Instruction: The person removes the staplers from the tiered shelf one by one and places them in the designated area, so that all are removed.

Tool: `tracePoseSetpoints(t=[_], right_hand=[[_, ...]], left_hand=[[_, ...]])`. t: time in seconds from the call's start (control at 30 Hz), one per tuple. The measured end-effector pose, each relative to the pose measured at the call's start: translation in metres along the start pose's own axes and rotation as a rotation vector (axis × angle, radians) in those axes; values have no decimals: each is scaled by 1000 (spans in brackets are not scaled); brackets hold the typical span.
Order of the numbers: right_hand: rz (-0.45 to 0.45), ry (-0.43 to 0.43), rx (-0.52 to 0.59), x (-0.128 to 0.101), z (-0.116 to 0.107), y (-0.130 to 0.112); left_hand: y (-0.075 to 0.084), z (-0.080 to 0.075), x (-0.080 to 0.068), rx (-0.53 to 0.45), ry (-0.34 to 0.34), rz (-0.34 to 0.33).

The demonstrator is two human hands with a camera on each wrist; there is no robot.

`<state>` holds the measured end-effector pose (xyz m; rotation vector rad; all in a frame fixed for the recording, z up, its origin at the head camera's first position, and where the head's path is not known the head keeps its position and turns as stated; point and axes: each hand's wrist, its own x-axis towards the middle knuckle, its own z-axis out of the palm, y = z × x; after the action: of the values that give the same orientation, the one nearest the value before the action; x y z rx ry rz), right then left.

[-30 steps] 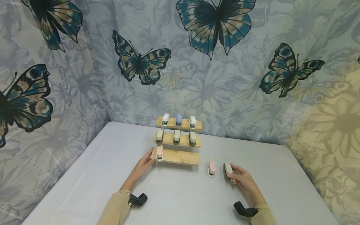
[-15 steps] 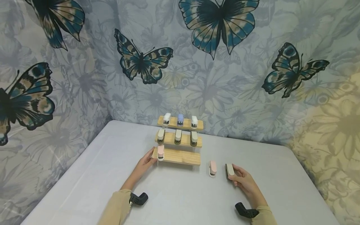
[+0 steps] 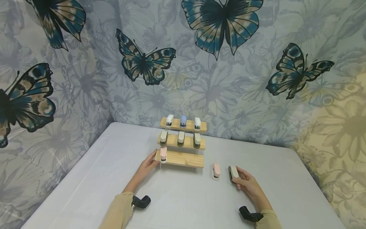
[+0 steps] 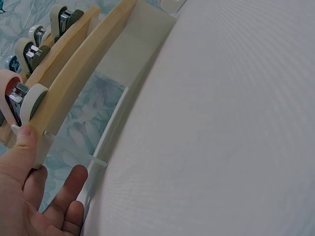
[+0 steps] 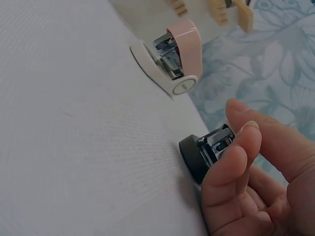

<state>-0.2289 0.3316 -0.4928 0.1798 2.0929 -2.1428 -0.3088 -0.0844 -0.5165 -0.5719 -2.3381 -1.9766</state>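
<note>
A three-tier wooden rack point(image 3: 183, 159) stands mid-table with small staplers on it. The bottom shelf carries one pink stapler point(image 3: 163, 154) at its left end. My left hand point(image 3: 151, 161) rests against that end of the shelf, thumb point(image 4: 23, 140) on the wood and fingers straight below. Right of the rack a second pink stapler point(image 3: 216, 171) lies on the table by itself. Beside it lies a dark stapler with a white top point(image 3: 233, 173). My right hand point(image 3: 239, 178) pinches this dark stapler point(image 5: 209, 152) between thumb and curled fingers.
The grey table point(image 3: 183, 200) ends at a butterfly-print curtain point(image 3: 200, 79) along its back and left sides. The top shelf holds two white staplers and a blue one point(image 3: 183, 121); the middle shelf holds three grey ones point(image 3: 180, 139). Black wrist mounts point(image 3: 140, 202) sit near the front edge.
</note>
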Motion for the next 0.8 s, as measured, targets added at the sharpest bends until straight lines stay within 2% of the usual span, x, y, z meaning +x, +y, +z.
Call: tracePoseSetpoints(t=[0.27, 0.33, 0.4, 0.47, 0.57, 0.63, 0.8], right_hand=[[-48, 8, -3, -3, 2, 0], [-108, 26, -23, -5, -2, 0], [-208, 38, -14, -4, -9, 0], [-344, 53, 30, 2, -20, 0], [-504, -9, 143, 18, -34, 1], [-553, -56, 206, 29, -38, 2], [-564, -121, 244, 40, -25, 6]], left_hand=[[-2, 0, 0, -20, -4, 5], [-3, 1, 0, -27, -14, 21], [-4, 2, 0, -29, -27, 24], [-5, 2, -1, -30, -45, 29], [-4, 2, -1, -14, -32, 21], [-3, 1, 0, -11, -16, 27], [-3, 0, 0, -23, -11, 35]])
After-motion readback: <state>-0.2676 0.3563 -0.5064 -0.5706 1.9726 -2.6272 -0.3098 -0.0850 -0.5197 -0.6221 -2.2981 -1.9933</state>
